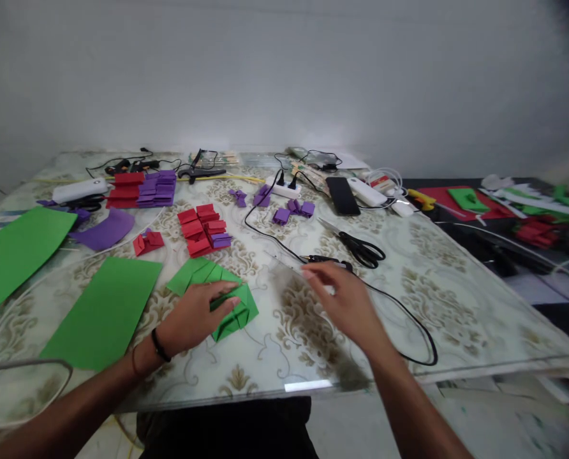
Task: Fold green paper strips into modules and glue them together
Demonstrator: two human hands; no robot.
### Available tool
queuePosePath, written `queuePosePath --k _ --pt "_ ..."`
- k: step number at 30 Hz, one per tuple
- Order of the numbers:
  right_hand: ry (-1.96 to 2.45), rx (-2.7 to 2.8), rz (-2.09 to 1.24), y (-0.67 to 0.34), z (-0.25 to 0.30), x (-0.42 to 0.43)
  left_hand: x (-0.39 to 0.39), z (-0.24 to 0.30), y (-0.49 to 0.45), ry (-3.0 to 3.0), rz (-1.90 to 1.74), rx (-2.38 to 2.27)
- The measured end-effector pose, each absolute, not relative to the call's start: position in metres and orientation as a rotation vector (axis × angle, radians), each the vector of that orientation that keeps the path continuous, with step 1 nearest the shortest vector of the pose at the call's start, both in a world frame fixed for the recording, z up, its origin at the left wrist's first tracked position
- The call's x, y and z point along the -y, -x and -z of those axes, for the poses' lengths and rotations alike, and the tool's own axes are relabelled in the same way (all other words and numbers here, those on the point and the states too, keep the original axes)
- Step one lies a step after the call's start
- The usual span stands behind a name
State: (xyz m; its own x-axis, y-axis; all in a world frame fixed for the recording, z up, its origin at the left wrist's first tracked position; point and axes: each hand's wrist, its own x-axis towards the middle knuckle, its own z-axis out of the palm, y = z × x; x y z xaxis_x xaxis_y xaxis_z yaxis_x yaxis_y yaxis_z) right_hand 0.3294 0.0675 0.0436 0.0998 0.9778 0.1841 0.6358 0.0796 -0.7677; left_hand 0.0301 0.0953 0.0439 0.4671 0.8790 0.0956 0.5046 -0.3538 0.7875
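Observation:
My left hand (201, 313) lies on a folded piece of green paper (239, 319), fingers stretched across it and the thumb apart from them. Another pleated green section shows beyond the fingers. To the right, my right hand (344, 303) hovers over the table with thumb and fingers bent together. A thin pale line runs from its fingertips; what it is I cannot make out. Just behind that hand lies a black-handled, pointed tool on a cord (320, 259), perhaps a soldering iron. Black-handled scissors (361, 248) rest open beyond it.
Flat green sheets (107, 312) lie to the left. Folded red pieces (201, 226) and purple pieces (282, 217) sit mid-table. Farther back are a power strip (284, 187), a phone (342, 196) and pliers (201, 172). A black cord (425, 331) loops at the right.

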Motion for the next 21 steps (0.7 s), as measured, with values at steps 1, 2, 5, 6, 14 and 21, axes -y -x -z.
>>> queuePosePath --k 1,2,5,6,14,21 --pt "1.723 1.563 -0.475 -0.349 -0.038 -0.066 -0.093 -0.040 -0.029 -2.083 -0.699 -1.168" --pt "1.876 1.524 -0.327 -0.367 -0.031 -0.064 -0.090 -0.037 -0.029 -2.145 -0.707 -1.179" --pt "2.216 1.506 -0.250 -0.403 -0.011 -0.063 -0.083 -0.027 -0.027 -2.264 -0.673 -1.131" --pt "2.236 1.516 -0.305 -0.409 -0.007 -0.064 -0.081 -0.023 -0.026 -2.305 -0.644 -1.100" --pt "2.221 1.511 -0.593 -0.426 -0.012 -0.076 -0.076 -0.001 -0.029 -2.424 -0.465 -0.861" --pt "1.887 1.290 -1.049 -0.422 -0.019 -0.038 -0.074 -0.010 -0.024 -2.628 -0.470 -0.793"
